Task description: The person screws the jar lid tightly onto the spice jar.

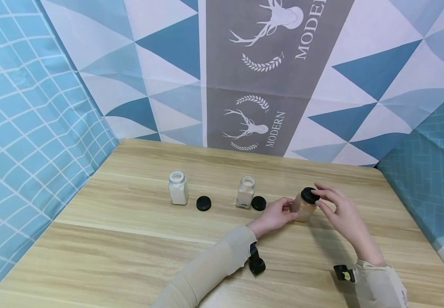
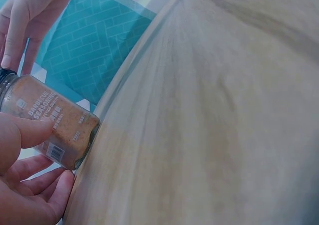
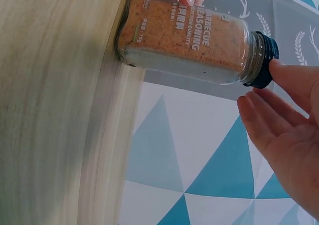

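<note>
A glass seasoning jar of orange-brown powder, labelled barbecue seasoning in the right wrist view, stands on the table at the right. My left hand grips its lower body, thumb on one side and fingers on the other. At the top, my right hand pinches the black lid between thumb and fingers. The lid sits on the jar's mouth; whether it is screwed tight I cannot tell. Left of my left hand are an uncapped jar of pale pinkish powder and a loose black lid.
Farther left stands another uncapped jar, with white contents, and a second loose black lid lies beside it. The wooden table ends at a patterned cloth backdrop. Blue tiled-pattern cloth hangs on both sides.
</note>
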`<state>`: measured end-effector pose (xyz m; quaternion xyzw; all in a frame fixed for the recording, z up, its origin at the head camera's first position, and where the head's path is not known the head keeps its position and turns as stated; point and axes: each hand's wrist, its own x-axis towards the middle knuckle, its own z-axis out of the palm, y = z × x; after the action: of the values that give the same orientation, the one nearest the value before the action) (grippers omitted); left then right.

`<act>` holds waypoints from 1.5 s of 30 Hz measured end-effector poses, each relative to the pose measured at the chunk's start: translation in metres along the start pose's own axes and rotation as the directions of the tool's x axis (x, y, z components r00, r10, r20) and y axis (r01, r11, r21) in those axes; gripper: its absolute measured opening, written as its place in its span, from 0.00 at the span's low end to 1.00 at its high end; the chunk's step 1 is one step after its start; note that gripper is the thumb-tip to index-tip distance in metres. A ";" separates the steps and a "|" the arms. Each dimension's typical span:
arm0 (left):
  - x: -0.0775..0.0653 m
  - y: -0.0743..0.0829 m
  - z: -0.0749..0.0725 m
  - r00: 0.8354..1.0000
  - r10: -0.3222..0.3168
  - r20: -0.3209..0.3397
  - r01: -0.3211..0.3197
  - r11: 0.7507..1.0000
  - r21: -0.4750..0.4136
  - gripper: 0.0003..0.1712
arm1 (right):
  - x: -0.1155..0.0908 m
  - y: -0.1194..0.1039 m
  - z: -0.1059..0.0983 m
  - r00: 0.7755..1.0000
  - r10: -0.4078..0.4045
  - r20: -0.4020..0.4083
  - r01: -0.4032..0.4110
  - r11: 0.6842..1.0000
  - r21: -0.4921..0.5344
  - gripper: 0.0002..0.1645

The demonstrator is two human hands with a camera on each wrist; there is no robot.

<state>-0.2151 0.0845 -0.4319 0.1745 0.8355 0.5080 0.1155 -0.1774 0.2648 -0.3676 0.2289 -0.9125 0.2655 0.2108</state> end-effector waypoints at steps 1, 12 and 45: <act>0.000 0.000 0.000 1.000 -0.001 0.000 0.001 1.000 0.001 0.24 | 0.000 0.000 0.000 1.000 -0.002 0.001 0.002 1.000 0.001 0.15; 0.000 0.000 -0.001 1.000 -0.021 0.004 0.021 1.000 -0.014 0.24 | 0.000 0.000 0.003 1.000 -0.010 0.004 0.010 1.000 -0.012 0.17; 0.000 0.000 0.000 0.999 -0.033 0.009 0.033 0.999 -0.040 0.24 | -0.002 0.000 0.001 0.999 0.009 -0.035 -0.011 0.998 -0.061 0.19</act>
<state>-0.2150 0.0840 -0.4319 0.1604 0.8274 0.5221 0.1309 -0.1758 0.2653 -0.3694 0.2128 -0.9176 0.2423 0.2323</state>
